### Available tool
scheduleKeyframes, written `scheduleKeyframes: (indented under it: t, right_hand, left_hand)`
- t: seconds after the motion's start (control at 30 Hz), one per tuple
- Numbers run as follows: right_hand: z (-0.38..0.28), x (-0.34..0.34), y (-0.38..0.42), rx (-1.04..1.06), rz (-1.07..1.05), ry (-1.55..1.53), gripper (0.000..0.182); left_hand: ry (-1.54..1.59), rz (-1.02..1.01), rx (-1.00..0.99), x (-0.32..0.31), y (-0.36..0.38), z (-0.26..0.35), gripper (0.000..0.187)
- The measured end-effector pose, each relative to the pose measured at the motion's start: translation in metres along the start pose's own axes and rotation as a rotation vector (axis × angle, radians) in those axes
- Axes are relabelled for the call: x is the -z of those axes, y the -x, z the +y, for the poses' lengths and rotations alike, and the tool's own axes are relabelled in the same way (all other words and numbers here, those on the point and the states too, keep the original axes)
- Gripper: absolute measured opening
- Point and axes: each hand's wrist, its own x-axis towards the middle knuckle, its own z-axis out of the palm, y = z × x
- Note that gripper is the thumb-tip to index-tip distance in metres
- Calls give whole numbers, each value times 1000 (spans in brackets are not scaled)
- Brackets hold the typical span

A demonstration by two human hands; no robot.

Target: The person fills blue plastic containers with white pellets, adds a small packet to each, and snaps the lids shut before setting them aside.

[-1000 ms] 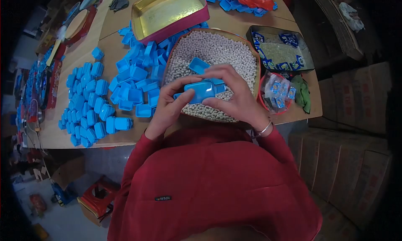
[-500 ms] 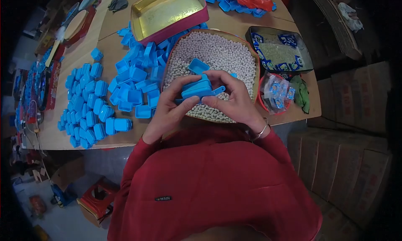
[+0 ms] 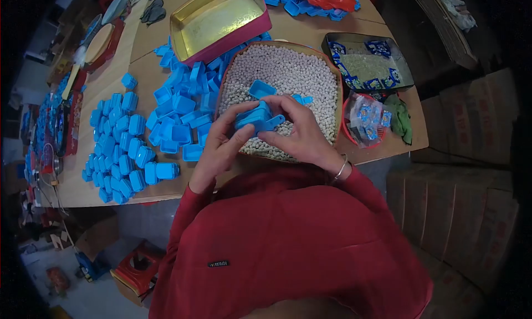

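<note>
Over a tray of pale round beads (image 3: 288,64), both my hands are closed around a small blue plastic box (image 3: 252,118). My left hand (image 3: 223,144) grips its left side, thumb along the front. From the right, my right hand (image 3: 302,131) holds it with fingers over the top and thumb at the lower edge. A blue tab with a hole (image 3: 275,121) sticks out between the box and my right hand. An open blue container (image 3: 261,89) lies on the beads just beyond my fingers, and small blue pieces (image 3: 302,99) lie to its right.
Closed blue boxes (image 3: 119,147) are grouped at the left, with a heap of open blue containers (image 3: 180,105) beside the tray. Behind stands a gold-lined tin (image 3: 219,28). To the right are a dark tin with blue packets (image 3: 368,64), a red basket (image 3: 363,122) and a green cloth (image 3: 399,119).
My hands and the blue box have shifted slightly left, and the box is tilted more. My right fingers have drawn closer over its top. The whole view has also shifted slightly.
</note>
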Motion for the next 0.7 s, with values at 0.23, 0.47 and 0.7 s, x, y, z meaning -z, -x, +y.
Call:
scheduleKeyframes:
  t: [0.23, 0.47, 0.7]
  right_hand:
    - [-12, -16, -4, 362, 246, 254, 50]
    - [10, -20, -8, 364, 282, 336, 46]
    - [-2, -11, 0, 274, 184, 118, 46]
  left_hand:
    - [-412, 215, -457, -22, -10, -1, 42]
    - [-231, 286, -404, -21, -32, -39, 30]
    - [-250, 224, -435, -14, -21, -20, 35]
